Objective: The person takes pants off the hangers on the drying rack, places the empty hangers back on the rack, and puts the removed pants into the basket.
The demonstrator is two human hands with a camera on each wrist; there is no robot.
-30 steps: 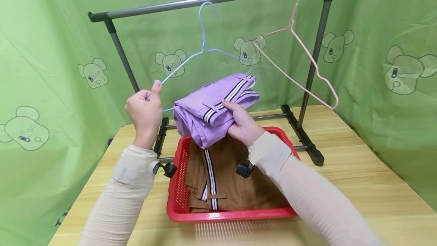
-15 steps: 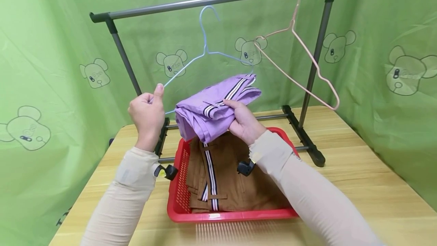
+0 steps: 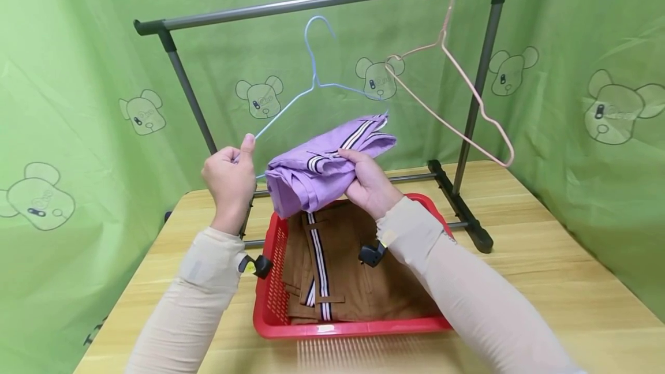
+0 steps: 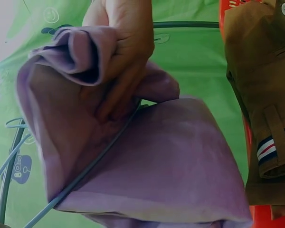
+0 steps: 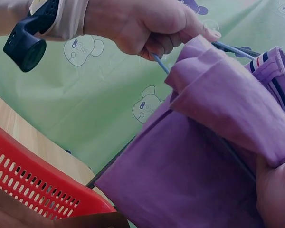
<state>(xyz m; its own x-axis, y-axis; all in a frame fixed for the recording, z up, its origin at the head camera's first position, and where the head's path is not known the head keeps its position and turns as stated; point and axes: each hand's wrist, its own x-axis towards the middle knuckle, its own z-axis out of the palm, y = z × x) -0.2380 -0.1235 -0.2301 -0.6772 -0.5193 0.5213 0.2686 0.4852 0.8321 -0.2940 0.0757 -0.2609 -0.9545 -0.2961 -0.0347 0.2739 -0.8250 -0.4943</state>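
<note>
My left hand (image 3: 231, 180) grips the left end of a light blue wire hanger (image 3: 315, 77), thumb pointing up. The hanger's hook stands just below the rail in the head view. Purple pants (image 3: 312, 180) with a navy-and-white striped waistband are folded over the hanger's lower bar. My right hand (image 3: 371, 186) holds them at the waistband, thumb on top and fingers underneath. In the left wrist view, the hanger's bar crosses the purple cloth (image 4: 171, 161), which hangs on both sides of it. The right wrist view shows the left fist (image 5: 152, 28) around the wire.
Below the hands, a red basket (image 3: 332, 329) holds folded brown pants (image 3: 358, 281) with a striped waistband. Behind stands a dark metal clothes rack (image 3: 312, 2), a pink hanger (image 3: 480, 108) hooked at its right. All rest on a wooden table (image 3: 561, 281) before green curtains (image 3: 597, 22).
The blue hanger and my left hand have moved down and slightly right, the hook dropping farther below the rail. The pants' lower folds have lifted and shifted a little; the right hand stays nearly in place.
</note>
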